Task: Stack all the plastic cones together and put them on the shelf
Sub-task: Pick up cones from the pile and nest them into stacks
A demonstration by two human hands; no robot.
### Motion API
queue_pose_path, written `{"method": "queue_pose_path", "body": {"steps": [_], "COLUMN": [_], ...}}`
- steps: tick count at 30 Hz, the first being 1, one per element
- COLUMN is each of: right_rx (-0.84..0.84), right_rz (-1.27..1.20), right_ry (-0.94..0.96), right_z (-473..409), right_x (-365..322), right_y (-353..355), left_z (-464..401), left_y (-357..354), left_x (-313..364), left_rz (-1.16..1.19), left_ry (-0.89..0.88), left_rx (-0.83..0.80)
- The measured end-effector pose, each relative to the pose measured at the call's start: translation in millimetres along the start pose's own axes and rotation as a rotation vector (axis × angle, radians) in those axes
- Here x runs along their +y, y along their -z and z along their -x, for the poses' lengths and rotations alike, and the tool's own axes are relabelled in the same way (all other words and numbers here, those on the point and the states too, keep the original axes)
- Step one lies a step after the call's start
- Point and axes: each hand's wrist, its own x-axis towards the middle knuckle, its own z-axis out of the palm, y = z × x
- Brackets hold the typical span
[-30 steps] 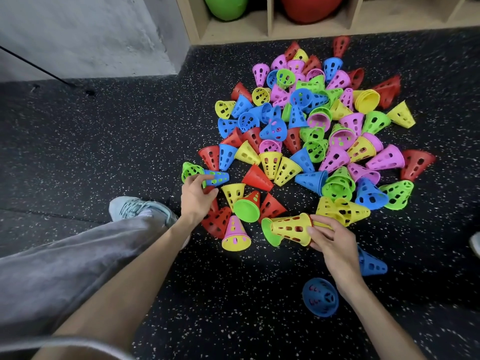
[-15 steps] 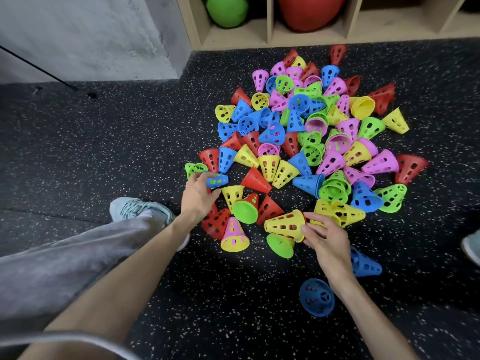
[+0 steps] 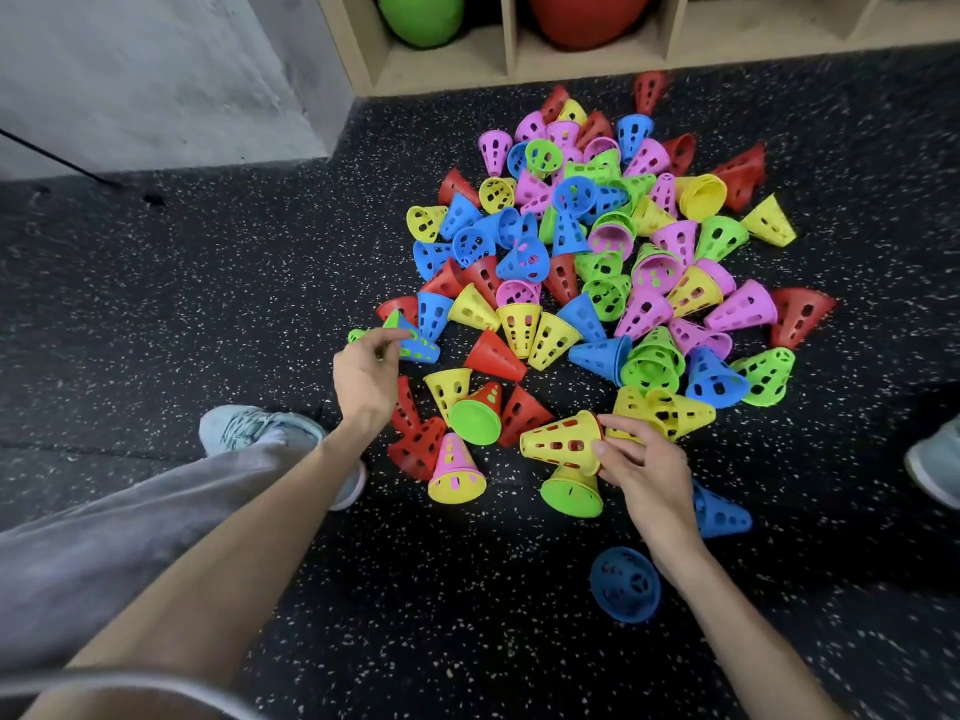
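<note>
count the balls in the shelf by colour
green ball: 1
red ball: 1
total: 2

Red, yellow, blue, green, pink perforated cones point(image 3: 597, 262), black speckled floor point(image 3: 208, 304), pale wood shelf point(image 3: 587, 59)

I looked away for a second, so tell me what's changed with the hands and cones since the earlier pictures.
The right hand has pulled the yellow cone off the green cone it was nested with; the green one now lies apart below it. The left hand has lifted the blue cone slightly in its fingers. The pile and the two loose blue cones near the right forearm stayed put.
</note>
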Motion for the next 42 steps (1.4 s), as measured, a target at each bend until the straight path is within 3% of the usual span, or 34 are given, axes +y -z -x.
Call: {"method": "queue_pose_path", "body": {"steps": [4,8,15,23,42], "right_rx": [0.005,0.058,0.133,0.132,-0.185], "right_rz": [0.015,0.006,-0.041,-0.005,0.023], "right_ry": [0.016,0.063,0.177,0.211,0.161], "right_z": [0.8,-3.6,-9.6,0.4,8.8], "right_x": [-9.6,-32.7,-65.3,-67.9,-57.6], "right_y": [-0.3,6.4,19.9,18.9,1.4], "left_z": [15.6,44.5,104.3,114.4,132.8], "left_y": [15.0,16.1,-6.2,-15.2,-21.8], "left_x": [17.1,38.5,67.4,74.7,89.6], "left_rz": [0.197,0.238,0.201,0.189,0.444], "left_ry": [-0.095,-0.192,-0.324,-0.441,-0.263], "left_rx": [0.018,-0.007,-0.252,-0.454,-0.513]}}
